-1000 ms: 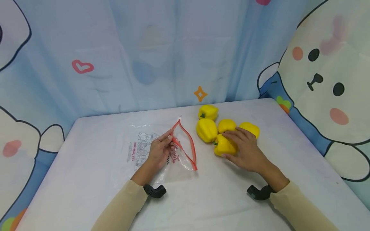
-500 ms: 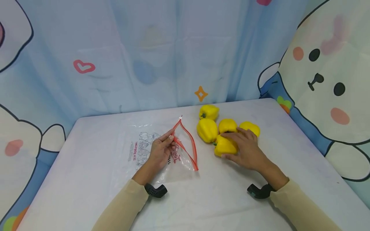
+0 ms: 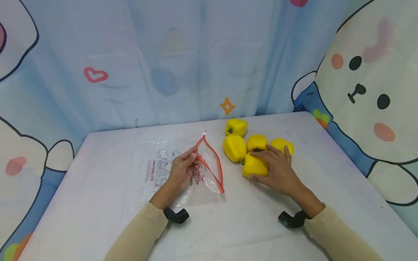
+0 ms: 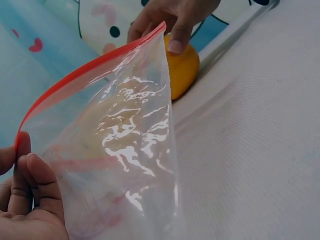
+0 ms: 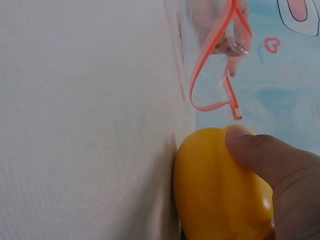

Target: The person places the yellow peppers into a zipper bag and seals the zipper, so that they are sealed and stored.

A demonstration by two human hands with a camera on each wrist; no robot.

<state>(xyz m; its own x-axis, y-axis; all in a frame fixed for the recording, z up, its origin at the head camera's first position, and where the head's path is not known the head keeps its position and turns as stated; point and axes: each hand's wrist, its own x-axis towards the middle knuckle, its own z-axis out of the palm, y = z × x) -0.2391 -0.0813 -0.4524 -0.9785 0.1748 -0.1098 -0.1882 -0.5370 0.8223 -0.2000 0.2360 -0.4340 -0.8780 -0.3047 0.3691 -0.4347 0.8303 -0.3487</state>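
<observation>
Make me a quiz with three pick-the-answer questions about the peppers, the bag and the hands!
1. Where do the peppers lie from the bag?
A) to its right
B) inside it
C) to its left

2. How many yellow peppers are on the table?
A) three
B) five
C) seven

3. How is the bag's red mouth?
A) zipped shut
B) torn off
C) held open

Answers:
1. A: in the head view they sit in a cluster right of the bag, and the bag has none inside.
2. B: five show there, one under the right hand.
3. C: the left hand pinches one red edge, and the two edges stand apart.
</observation>
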